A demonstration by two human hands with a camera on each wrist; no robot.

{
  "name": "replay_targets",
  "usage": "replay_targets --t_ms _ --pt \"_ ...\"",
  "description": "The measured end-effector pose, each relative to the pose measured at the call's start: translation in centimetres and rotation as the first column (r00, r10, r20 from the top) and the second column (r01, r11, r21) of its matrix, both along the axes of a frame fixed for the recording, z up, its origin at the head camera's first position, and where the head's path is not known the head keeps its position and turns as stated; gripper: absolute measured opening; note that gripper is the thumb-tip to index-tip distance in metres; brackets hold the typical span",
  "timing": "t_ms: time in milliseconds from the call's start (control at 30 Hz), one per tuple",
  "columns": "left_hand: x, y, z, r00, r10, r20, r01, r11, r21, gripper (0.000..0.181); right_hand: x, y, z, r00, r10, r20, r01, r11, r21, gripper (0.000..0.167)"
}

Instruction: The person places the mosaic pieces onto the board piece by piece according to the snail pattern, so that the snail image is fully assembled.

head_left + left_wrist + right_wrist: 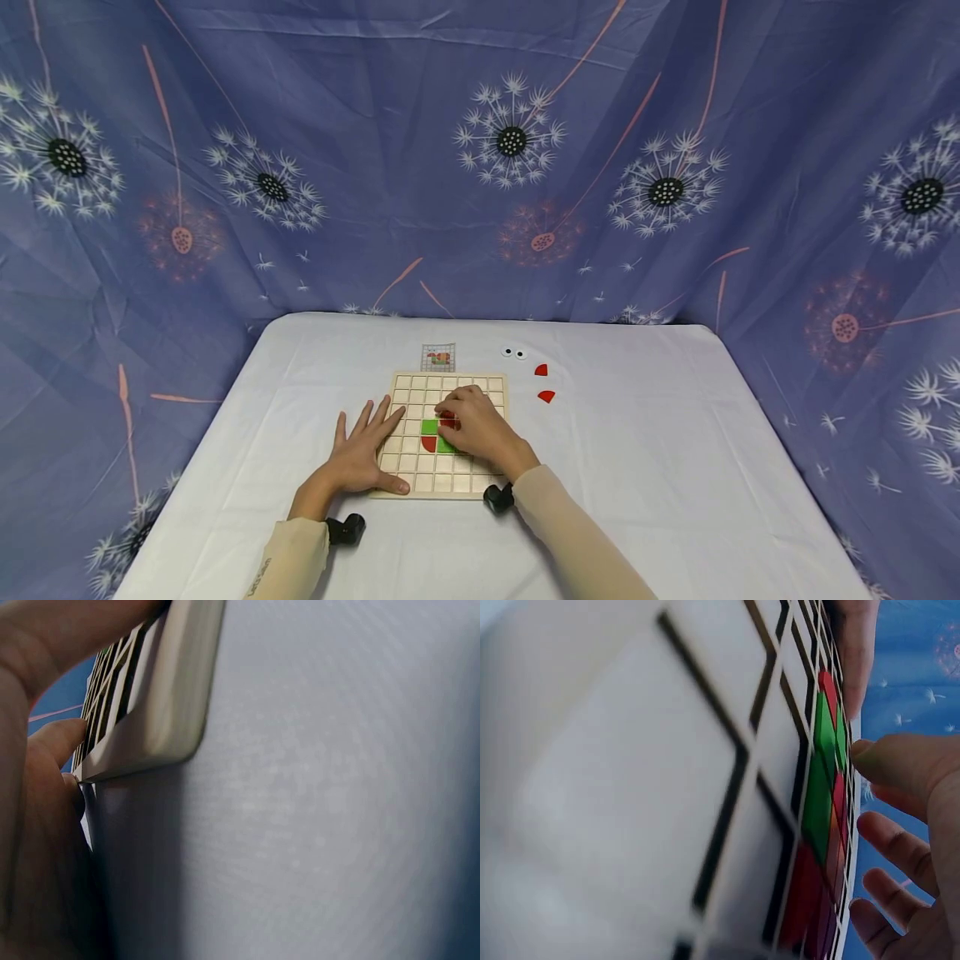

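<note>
A wooden grid board (423,482) lies on the white table. My left hand (360,458) rests on its left side with fingers spread, thumb near the front edge. In the left wrist view, the board's corner (176,727) shows beside that hand. My right hand (480,427) is over the middle of the board, thumb and fingers apart, fingertips at a red piece (447,419). A green square (429,427), a red rounded piece (428,444) and another green piece (445,446) sit in nearby cells. The right wrist view shows green (819,802) and red pieces (799,896) in the grid beside the fingers.
Behind the board lies a small picture card (438,358) with a gridded pattern. Two white eye pieces (514,353) lie at the back right, near a red quarter-round piece (542,370) and a second red piece (547,397). A blue patterned cloth (420,167) hangs behind the table.
</note>
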State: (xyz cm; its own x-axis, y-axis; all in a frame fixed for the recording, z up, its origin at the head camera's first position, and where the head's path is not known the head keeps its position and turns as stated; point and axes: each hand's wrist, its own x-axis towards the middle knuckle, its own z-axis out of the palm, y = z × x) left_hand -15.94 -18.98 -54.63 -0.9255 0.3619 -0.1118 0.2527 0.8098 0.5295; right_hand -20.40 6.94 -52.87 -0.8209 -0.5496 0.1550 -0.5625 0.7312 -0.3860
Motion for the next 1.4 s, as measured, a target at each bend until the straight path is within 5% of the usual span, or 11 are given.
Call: replay_targets --t_ms 400,900,1400 --pt "-0.1 0.0 0.1 1.000 -0.001 0.004 0.001 1.000 0.006 0.138 -1.2 4.4 0.1 0.998 -0.056 0.035 0.054 0.998 0.039 0.038" --pt "0.1 0.2 0.5 1.000 -0.003 -0.004 0.003 1.000 0.013 0.138 -2.3 11.1 -0.6 0.993 -0.116 0.032 0.118 0.990 -0.073 0.047" --pt "0.0 0.0 0.4 1.000 0.003 -0.001 -0.003 1.000 -0.005 0.138 -2.5 17.2 -1.5 0.982 -0.187 0.033 0.189 0.979 -0.075 0.038"
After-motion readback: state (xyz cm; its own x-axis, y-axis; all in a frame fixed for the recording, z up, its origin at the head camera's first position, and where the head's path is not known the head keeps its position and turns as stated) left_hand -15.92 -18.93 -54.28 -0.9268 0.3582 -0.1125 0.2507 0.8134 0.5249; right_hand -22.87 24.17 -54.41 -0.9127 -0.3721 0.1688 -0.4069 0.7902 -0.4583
